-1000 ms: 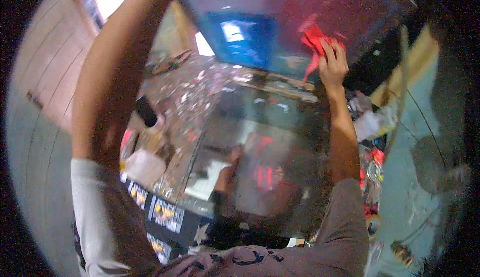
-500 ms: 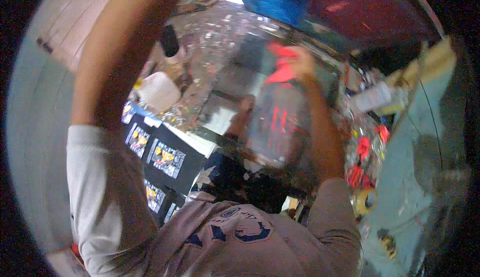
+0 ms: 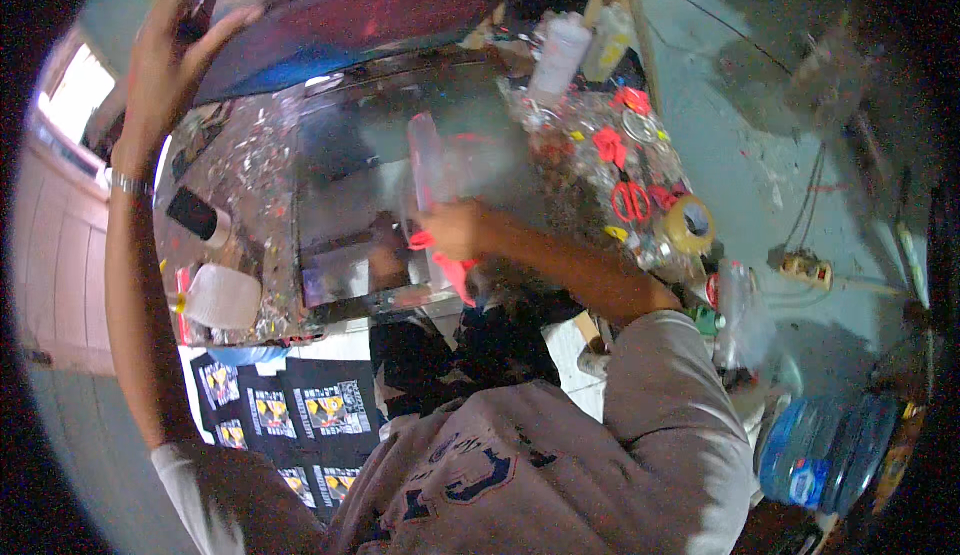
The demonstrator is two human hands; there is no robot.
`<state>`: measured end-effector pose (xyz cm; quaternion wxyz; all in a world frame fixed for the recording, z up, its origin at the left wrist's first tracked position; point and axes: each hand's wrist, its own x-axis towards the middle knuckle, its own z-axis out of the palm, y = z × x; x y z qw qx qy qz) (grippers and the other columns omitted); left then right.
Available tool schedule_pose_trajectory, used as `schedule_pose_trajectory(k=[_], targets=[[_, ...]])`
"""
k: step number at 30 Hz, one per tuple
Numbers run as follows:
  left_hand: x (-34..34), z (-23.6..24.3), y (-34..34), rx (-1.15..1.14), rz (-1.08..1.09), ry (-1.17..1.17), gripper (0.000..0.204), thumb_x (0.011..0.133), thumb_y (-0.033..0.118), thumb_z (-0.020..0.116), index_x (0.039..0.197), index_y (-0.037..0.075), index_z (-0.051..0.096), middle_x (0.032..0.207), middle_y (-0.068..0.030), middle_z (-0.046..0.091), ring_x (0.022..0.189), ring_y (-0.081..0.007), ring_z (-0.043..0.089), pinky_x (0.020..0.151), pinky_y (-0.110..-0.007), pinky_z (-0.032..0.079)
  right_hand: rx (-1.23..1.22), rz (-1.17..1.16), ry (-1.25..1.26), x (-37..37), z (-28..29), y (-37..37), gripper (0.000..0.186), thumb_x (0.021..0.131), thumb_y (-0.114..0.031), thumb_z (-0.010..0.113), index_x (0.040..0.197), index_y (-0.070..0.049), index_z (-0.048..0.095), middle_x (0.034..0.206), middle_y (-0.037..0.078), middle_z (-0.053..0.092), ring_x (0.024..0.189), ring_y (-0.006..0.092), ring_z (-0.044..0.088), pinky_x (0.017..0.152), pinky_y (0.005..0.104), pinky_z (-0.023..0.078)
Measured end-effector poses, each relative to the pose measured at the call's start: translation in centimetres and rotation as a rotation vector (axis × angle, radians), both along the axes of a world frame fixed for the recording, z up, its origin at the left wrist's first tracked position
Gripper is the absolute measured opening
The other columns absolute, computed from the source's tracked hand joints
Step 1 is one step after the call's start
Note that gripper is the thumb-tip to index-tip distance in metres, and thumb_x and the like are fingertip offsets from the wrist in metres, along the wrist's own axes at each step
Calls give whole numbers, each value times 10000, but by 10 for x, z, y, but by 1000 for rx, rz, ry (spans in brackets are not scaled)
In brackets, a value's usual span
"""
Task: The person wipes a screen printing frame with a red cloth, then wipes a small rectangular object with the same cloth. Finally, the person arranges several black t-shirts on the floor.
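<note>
Cloth bunched in your closed right hand, over glass; your left hand, thumb apart, left of glass, cannot tell grip.

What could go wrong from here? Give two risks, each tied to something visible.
The left hand is up by the edge of the raised panel; if it supports the panel and slips, the panel might drop toward the right hand and its red cloth. The right forearm, passing near the red-handled scissors and tape roll, could knock them.

Dark letters on grey shirt, white lettering on black sheets
</note>
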<state>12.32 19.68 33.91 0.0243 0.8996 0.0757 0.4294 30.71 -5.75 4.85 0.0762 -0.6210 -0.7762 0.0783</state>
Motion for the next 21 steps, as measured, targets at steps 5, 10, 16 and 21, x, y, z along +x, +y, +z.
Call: schedule_pose_trajectory(k=[5, 10, 16, 21], targets=[[-35, -21, -68, 220, 232, 81, 537, 803, 434, 773, 1103, 3, 661, 832, -151, 670, 711, -273, 635, 658, -374, 492, -278, -732, 27, 74, 53, -125, 252, 864, -262, 639, 986, -46, 689, 994, 207, 679, 939, 370, 669, 846, 468, 523], [-50, -31, -86, 141, 280, 157, 564, 782, 463, 780, 1102, 13, 667, 813, -159, 675, 715, -285, 642, 659, -394, 501, 96, -432, 717, -4, 88, -86, 261, 841, -241, 679, 967, -14, 652, 919, 222, 680, 892, 345, 672, 793, 450, 514], [-59, -79, -125, 45, 113, 192, 583, 704, 473, 815, 1019, 10, 656, 883, -128, 644, 801, -317, 607, 767, -412, 463, -218, -697, 517, 9, -10, -16, 289, 820, -229, 672, 967, 18, 643, 916, 251, 667, 903, 389, 667, 766, 509, 502], [-82, -135, -167, -63, 170, 348, 585, 668, 470, 829, 963, 16, 610, 843, -118, 599, 816, -324, 578, 776, -432, 426, 271, -956, 556, 64, -49, -108, 383, 829, -214, 687, 1144, -6, 622, 1107, 227, 662, 1061, 414, 623, 923, 474, 481]])
